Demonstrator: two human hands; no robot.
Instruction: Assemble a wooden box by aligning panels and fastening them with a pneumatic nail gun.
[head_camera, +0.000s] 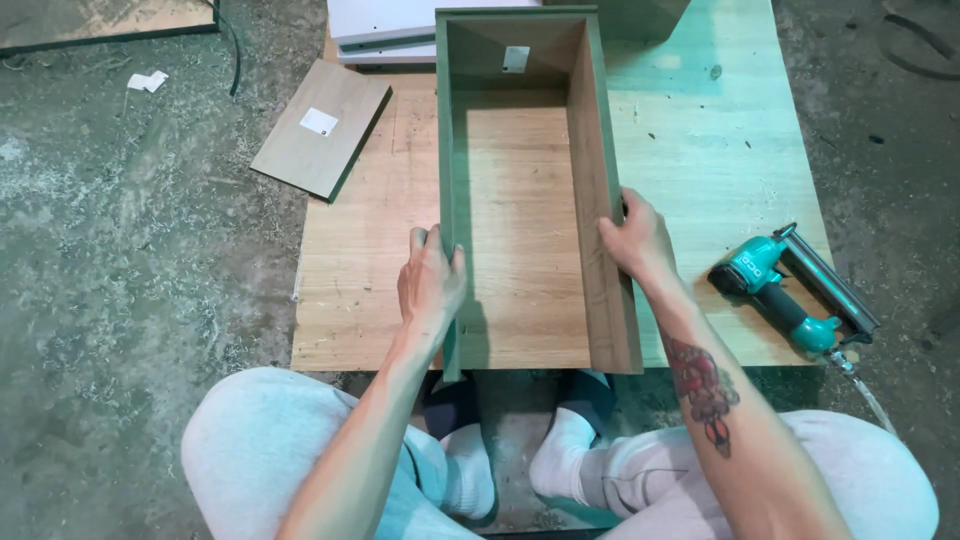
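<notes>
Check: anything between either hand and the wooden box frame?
Nothing visible. The left hand already grips the left wall of the wooden box frame, and the right hand clasps its right wall. The nail gun lies apart on the board, right of the frame.

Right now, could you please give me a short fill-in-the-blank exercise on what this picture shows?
1. The left hand grips the ____ wall of the open wooden box.
2. The teal nail gun lies on the board to the ____ of the box.
3. The right hand rests on the box's ____ wall.

Missing words: left; right; right
</notes>
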